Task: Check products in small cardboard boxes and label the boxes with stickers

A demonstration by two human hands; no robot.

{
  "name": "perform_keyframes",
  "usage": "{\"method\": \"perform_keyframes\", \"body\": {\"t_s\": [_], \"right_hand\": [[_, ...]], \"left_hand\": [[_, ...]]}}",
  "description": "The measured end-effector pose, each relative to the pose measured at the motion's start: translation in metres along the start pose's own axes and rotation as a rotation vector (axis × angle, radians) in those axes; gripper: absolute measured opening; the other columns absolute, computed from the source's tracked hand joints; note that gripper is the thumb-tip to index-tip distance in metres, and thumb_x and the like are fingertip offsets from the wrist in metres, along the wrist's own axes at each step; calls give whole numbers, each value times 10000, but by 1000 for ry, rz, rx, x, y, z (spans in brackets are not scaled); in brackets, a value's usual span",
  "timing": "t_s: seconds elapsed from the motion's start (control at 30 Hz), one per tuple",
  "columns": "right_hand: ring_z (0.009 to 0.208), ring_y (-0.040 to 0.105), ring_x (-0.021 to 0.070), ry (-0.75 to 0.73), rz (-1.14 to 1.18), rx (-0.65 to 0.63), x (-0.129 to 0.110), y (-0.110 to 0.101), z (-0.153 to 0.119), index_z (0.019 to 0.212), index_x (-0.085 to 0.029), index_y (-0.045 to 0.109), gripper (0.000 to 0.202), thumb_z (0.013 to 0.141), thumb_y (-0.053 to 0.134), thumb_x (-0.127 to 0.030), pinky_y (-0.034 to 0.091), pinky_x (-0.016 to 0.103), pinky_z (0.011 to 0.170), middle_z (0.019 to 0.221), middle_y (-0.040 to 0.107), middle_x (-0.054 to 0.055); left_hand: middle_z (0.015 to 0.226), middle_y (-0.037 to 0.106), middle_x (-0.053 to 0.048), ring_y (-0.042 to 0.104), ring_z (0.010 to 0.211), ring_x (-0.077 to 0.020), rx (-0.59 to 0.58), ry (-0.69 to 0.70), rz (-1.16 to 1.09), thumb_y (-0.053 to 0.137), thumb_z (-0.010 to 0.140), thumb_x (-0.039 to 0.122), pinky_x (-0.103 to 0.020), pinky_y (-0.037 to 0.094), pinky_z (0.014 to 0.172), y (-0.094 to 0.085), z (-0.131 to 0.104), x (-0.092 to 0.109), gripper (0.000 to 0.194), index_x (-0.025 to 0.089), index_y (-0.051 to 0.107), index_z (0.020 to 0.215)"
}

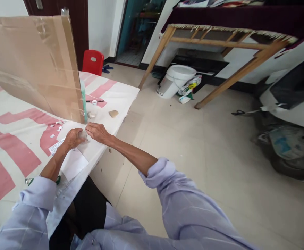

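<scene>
Near the table corner, my left hand (73,139) is curled around a small clear round object (83,134), which looks like a roll of clear tape. Close beside it my right hand (98,132) is closed, its fingertips pinched together at the roll's edge; what lies between them is too small to make out. Under my left wrist is a white sheet of paper (75,163), with a printed strip (55,147) next to it. Several small white paper pieces (52,135) lie scattered left of my hands. A big cardboard panel (37,66) stands upright just beyond them.
The table cover (19,116) is white with pink shapes. Past my hands are a tan flat piece (113,113), a dark pen (94,101) and another clear round item (91,115). A red chair (92,62) stands behind; a white bucket (176,81) is on the floor.
</scene>
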State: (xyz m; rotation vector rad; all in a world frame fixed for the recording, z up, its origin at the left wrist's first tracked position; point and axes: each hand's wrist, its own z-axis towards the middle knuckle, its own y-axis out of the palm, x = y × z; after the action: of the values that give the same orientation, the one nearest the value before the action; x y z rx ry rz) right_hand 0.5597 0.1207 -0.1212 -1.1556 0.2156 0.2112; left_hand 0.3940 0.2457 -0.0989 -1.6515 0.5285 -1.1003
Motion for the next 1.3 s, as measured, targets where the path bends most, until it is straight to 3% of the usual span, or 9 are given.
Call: {"method": "perform_keyframes", "body": {"t_s": [0.1,0.3,0.6,0.8,1.07,1.2,1.3], "right_hand": [[962,625,206,-54,-98,-11,-4,4,4,1027,-164,735,265,1103,481,-168,374,307,745,1049,725,101],[918,612,213,-130,-169,-68,-8,8,6,1048,-149,740,268,1104,479,-154,360,329,720,1027,721,104],[876,587,210,-204,-186,-101,-10,16,3,1036,-154,738,231,1098,515,-168,386,327,733,990,701,96],[897,609,210,-192,-191,-107,-9,18,6,1036,-151,723,220,1109,519,-190,431,322,752,1009,700,98],[1012,654,218,-80,-156,-35,-13,28,-5,1078,-176,708,217,1112,496,-142,533,338,838,1130,733,109],[1140,658,230,20,-73,7,-22,36,-24,1271,-179,682,264,1127,460,-171,559,371,942,1321,708,136],[1364,583,273,103,12,11,-32,40,-37,1455,-153,606,371,1097,566,-242,514,426,1119,1516,616,180]], "left_hand": [[1254,797,-109,746,1110,-279,24,0,-61,761,831,323,-379,579,994,-1,-2,-3,491,172,717,1297],[1296,787,-141,759,1103,-287,87,6,-100,788,781,266,-407,589,994,5,-1,-6,707,156,595,1452],[1165,795,-110,738,1102,-305,123,110,3,716,833,252,-422,577,1010,7,-6,-6,257,219,755,1085],[1202,788,-129,719,1179,-320,117,214,87,646,890,257,-434,576,1046,5,-3,-8,130,218,758,946],[1227,788,-144,738,1164,-316,122,297,173,527,977,246,-447,605,1013,5,6,-12,261,224,780,1035],[1171,787,-157,732,1165,-319,115,284,187,499,1011,255,-450,595,1031,7,5,-9,267,209,762,1028],[1200,773,-171,729,1163,-328,116,251,180,491,1006,238,-462,594,1027,10,1,-5,265,201,749,1053]]}}
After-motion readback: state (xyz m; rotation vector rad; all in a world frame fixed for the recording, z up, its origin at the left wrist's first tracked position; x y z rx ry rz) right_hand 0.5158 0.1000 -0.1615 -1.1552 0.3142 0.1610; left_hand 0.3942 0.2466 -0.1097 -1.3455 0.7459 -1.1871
